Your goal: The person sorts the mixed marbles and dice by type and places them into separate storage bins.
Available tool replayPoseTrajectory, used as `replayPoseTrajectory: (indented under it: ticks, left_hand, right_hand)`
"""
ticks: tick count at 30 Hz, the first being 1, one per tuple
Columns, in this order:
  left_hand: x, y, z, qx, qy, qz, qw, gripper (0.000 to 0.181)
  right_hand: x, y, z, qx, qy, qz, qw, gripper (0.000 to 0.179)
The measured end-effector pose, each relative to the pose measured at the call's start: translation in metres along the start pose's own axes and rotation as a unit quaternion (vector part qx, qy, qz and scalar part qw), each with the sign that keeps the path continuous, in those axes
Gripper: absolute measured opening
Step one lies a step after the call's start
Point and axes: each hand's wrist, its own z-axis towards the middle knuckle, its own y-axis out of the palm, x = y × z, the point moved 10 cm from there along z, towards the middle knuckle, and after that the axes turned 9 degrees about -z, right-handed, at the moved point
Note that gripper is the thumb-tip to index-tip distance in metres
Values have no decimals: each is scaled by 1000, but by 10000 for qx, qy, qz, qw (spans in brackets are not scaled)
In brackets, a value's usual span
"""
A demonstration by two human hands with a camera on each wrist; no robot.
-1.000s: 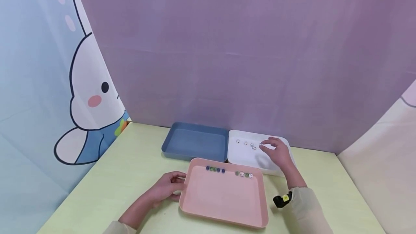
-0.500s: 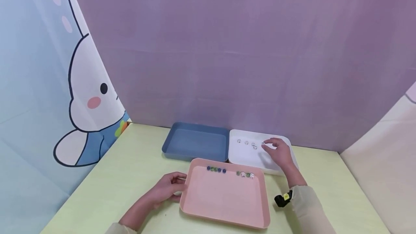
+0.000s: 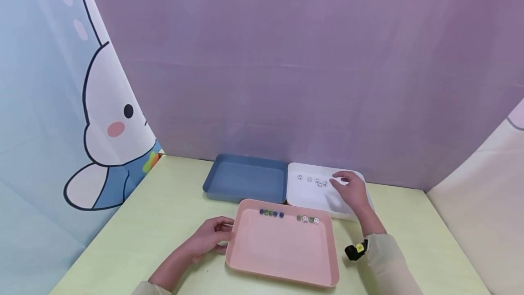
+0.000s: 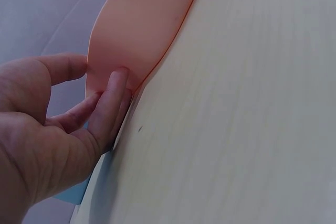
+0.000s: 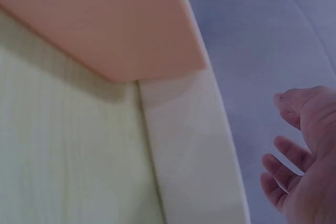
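My left hand (image 3: 210, 238) rests against the left side of the pink tray (image 3: 282, 249). In the left wrist view, its fairly straight fingers (image 4: 110, 100) touch the tray's outer wall, with another fingertip at the rim. Over the right part of the white tray (image 3: 303, 197) hovers my right hand (image 3: 351, 191), its fingers spread loosely apart. Several white dice (image 3: 309, 179) lie in that tray. The nearest die (image 3: 325, 184) sits just left of the right fingertips, close to two others. The right wrist view shows the right hand (image 5: 307, 150) with nothing between the fingers.
Inside the pink tray's far edge are a row of blue and green marbles (image 3: 270, 213) and a row of green marbles and dice (image 3: 305, 219). A blue tray (image 3: 247, 181) stands behind, beside the white one. A purple curtain (image 3: 286, 81) backs the table.
The die at my right fingertips has moved left toward the other dice and been let go. A small gap now separates it from the hand. The left hand stays at the pink tray.
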Motion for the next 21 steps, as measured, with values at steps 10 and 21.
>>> replayPoseTrajectory:
  ticks: [10, 21]
  left_hand:
    - [0, 0, -1, 23, 6, 60, 10000, 45]
    - [3, 1, -2, 32, 72, 82, 9999, 44]
  right_hand:
    - [-33, -11, -6, -282, -185, -302, 9990, 18]
    - [-92, -11, -26, -927, -993, -650, 9886, 13]
